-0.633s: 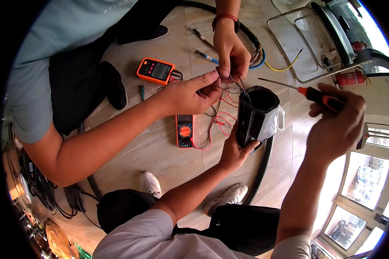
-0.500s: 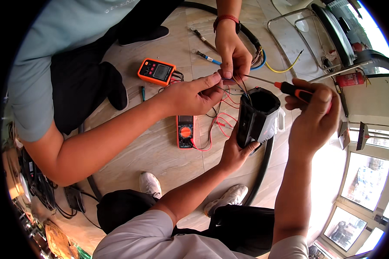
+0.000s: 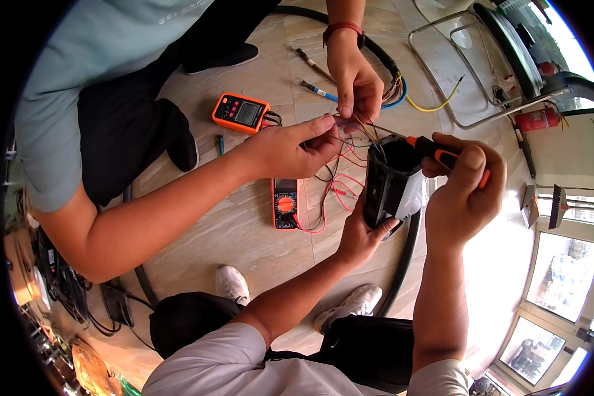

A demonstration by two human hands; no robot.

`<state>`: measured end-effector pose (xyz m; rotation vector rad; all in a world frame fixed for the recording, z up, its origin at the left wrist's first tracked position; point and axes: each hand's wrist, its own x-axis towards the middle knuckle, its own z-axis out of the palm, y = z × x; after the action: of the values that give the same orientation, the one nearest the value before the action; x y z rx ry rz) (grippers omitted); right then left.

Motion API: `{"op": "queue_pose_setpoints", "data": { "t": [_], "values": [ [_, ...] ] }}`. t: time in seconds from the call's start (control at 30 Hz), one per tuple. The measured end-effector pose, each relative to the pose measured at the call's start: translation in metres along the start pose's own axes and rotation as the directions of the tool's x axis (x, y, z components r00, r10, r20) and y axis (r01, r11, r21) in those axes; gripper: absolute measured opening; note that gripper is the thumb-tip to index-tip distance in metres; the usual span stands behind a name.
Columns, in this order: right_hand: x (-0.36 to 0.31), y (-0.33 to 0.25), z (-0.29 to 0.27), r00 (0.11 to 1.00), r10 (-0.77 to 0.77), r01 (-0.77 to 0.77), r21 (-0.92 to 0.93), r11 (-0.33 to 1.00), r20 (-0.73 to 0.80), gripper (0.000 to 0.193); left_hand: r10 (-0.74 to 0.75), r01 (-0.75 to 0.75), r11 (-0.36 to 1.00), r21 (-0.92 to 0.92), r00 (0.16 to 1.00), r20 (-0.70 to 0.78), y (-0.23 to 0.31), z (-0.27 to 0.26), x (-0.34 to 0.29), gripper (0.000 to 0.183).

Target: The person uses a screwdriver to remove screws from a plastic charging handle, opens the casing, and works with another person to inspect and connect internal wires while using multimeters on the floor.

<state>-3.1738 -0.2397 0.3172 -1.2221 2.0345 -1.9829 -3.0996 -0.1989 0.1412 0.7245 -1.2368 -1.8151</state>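
Observation:
My left hand (image 3: 363,236) is wrapped round the lower end of a black and grey plug housing (image 3: 391,188), its open end facing up and away from me. In my right hand (image 3: 465,188) is a screwdriver (image 3: 437,153) with a black and orange handle. Its thin shaft points left, over the rim of the housing, toward the co-worker's fingers. Thin coloured wires (image 3: 368,132) come out of the housing. The co-worker's two hands, one at the left (image 3: 303,145) and one above (image 3: 355,82), pinch the wire ends.
On the floor lie an orange meter (image 3: 241,112), a multimeter (image 3: 285,203) with red and black leads, and a small green screwdriver (image 3: 221,144). Thick black cable (image 3: 402,264) curves behind the housing. A cable end with blue and yellow wires (image 3: 397,99) lies beyond. A metal-framed chair (image 3: 465,122) stands far right.
My right hand has moved left and slightly down with the screwdriver, bringing its handle close to the housing's rim. My left hand and the co-worker's hands have barely shifted.

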Motion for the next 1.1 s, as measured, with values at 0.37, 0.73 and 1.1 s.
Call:
{"op": "queue_pose_setpoints", "data": {
  "t": [0.37, 0.73, 1.1],
  "values": [
    [0.039, 0.017, 0.003, 0.922, 0.380, -0.382, -0.016, 0.924, -0.068, 0.039, -0.007, 0.007, 1.000, -0.008, 0.999, 0.031, -0.011, -0.002, -0.002, 0.081],
    [0.064, 0.074, 0.010, 0.691, 0.717, -0.718, 0.213, 0.663, 0.093, 0.035, 0.004, -0.004, 1.000, 0.027, 1.000, 0.011, 0.003, -0.005, 0.001, 0.083],
    [0.074, 0.080, 0.012, 0.650, 0.748, -0.754, 0.238, 0.613, 0.132, 0.035, 0.022, -0.022, 1.000, -0.013, 1.000, 0.015, 0.000, -0.005, 0.003, 0.082]
  ]
}}
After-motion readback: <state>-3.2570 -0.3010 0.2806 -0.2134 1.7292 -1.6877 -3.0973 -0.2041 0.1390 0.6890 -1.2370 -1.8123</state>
